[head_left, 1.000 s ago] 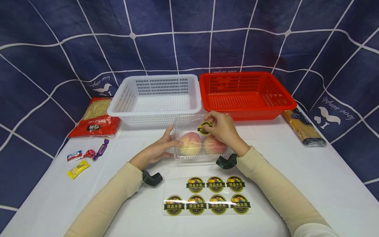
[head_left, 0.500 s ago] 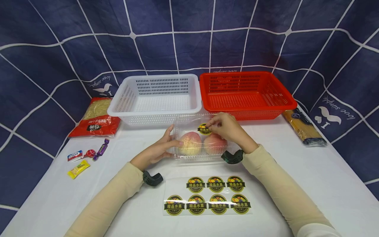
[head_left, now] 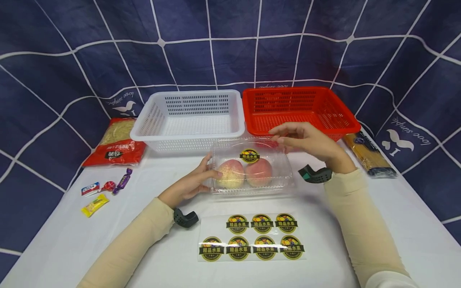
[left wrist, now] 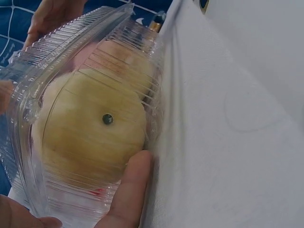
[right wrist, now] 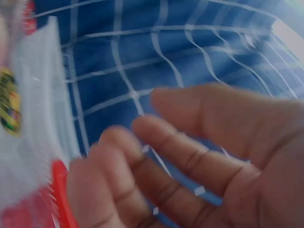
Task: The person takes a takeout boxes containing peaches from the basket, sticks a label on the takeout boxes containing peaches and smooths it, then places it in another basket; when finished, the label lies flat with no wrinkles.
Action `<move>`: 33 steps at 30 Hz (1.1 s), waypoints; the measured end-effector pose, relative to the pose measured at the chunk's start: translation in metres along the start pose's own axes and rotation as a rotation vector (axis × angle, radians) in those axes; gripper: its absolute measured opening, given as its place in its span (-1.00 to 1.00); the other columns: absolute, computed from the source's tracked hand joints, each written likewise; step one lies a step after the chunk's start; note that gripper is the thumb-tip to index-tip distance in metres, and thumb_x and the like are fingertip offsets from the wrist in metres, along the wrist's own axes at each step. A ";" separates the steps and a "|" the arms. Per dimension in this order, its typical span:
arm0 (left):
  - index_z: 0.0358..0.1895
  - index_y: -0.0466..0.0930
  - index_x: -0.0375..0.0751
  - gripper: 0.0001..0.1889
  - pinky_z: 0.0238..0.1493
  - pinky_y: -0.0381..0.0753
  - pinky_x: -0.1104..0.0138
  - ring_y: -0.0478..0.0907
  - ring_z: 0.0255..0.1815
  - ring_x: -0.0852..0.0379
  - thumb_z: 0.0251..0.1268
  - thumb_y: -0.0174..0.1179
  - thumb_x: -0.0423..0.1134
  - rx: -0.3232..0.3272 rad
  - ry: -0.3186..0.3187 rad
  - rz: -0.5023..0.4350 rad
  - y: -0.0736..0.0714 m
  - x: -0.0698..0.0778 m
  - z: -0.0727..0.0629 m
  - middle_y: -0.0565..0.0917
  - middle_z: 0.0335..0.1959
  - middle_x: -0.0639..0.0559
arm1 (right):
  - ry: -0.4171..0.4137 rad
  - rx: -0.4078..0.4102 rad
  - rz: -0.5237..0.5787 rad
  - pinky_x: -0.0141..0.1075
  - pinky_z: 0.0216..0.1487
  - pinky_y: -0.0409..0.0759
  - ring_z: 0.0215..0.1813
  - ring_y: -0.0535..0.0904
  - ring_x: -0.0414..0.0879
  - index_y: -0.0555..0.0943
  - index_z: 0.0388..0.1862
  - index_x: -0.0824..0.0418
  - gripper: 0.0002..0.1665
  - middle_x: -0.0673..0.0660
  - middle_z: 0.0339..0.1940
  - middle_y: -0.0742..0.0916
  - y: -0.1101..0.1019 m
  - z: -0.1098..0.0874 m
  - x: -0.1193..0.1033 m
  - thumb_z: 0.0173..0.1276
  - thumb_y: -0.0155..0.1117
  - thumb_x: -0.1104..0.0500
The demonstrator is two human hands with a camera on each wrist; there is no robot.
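Observation:
A clear plastic clamshell box (head_left: 282,168) lies closed in the middle of the table, with two peaches (head_left: 231,174) inside. On its lid sits a round black-and-gold fruit sticker (head_left: 249,156). My left hand (head_left: 191,182) grips the box's left end, its fingers spread along the side; the left wrist view shows a fingertip (left wrist: 137,166) low against the plastic beside a peach. Over the far right corner of the box is my right hand (head_left: 309,142), fingers loosely bent and holding nothing. Nearer me lies a sheet (head_left: 212,224) of the same round stickers.
Behind the box stand a white basket (head_left: 187,138) and a red basket (head_left: 299,132), side by side. A red food bag (head_left: 117,148) and several wrapped candies (head_left: 95,205) lie at left. A pack of noodles (head_left: 371,156) lies at right. A dark checked cloth hangs behind.
My right hand has let go of the sticker, which stays on the lid, and has moved right and back with its fingers loosening. My left hand keeps its place on the box.

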State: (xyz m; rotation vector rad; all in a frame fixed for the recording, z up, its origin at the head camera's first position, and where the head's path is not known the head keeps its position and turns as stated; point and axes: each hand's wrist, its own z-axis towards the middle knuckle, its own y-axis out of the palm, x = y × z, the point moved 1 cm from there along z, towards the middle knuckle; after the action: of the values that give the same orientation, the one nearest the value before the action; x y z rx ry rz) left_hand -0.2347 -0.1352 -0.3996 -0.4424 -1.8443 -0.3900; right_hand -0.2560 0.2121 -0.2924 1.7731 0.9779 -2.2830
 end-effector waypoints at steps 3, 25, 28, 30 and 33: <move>0.77 -0.59 0.08 0.22 0.50 0.20 -0.48 -0.02 0.68 -0.57 0.28 0.19 -0.18 0.008 -0.002 0.003 0.000 0.000 0.000 -0.31 0.76 -0.44 | -0.040 0.059 0.183 -0.31 -0.03 0.78 -0.04 0.74 -0.07 0.74 0.28 0.18 -0.64 0.08 0.04 0.82 -0.022 -0.009 0.004 0.64 0.19 0.36; 0.69 -0.80 0.23 0.35 0.48 0.04 -0.58 -0.13 0.69 -0.64 0.20 0.24 -0.22 0.029 0.027 0.037 0.003 0.007 -0.008 -0.34 0.67 -0.66 | 0.036 0.856 0.636 -0.41 -0.33 0.77 -0.36 0.68 -0.16 0.79 0.16 0.06 -0.72 0.00 -0.19 0.78 -0.120 -0.082 0.085 0.59 0.34 0.29; 0.67 -0.81 0.35 0.36 0.45 0.02 -0.61 -0.18 0.67 -0.70 0.21 0.24 -0.24 0.019 0.041 0.043 0.002 0.007 -0.008 -0.41 0.65 -0.69 | 0.111 0.864 0.592 -0.42 -0.37 0.76 -0.37 0.62 -0.20 0.78 0.11 -0.08 -0.70 -0.06 -0.20 0.75 -0.123 -0.087 0.098 0.62 0.31 0.28; 0.68 -0.78 0.39 0.34 0.44 0.05 -0.61 -0.21 0.67 -0.70 0.22 0.23 -0.25 0.010 0.049 0.054 0.002 0.007 -0.007 -0.43 0.65 -0.68 | 0.142 0.854 0.564 -0.43 -0.40 0.75 -0.40 0.59 -0.22 0.76 0.09 -0.13 -0.69 -0.08 -0.22 0.74 -0.124 -0.088 0.106 0.63 0.29 0.28; 0.70 -0.73 0.39 0.32 0.42 0.06 -0.62 -0.28 0.67 -0.71 0.23 0.23 -0.25 -0.004 0.056 0.069 0.002 0.006 -0.006 -0.47 0.65 -0.67 | 0.187 0.836 0.531 -0.45 -0.44 0.72 -0.45 0.56 -0.23 0.72 0.11 -0.19 -0.70 -0.12 -0.24 0.73 -0.124 -0.087 0.117 0.65 0.28 0.23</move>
State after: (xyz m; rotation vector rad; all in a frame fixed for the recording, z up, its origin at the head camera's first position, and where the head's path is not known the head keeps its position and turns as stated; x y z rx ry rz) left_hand -0.2303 -0.1360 -0.3916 -0.4916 -1.7692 -0.3565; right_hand -0.2750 0.3920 -0.3546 2.1632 -0.5223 -2.3061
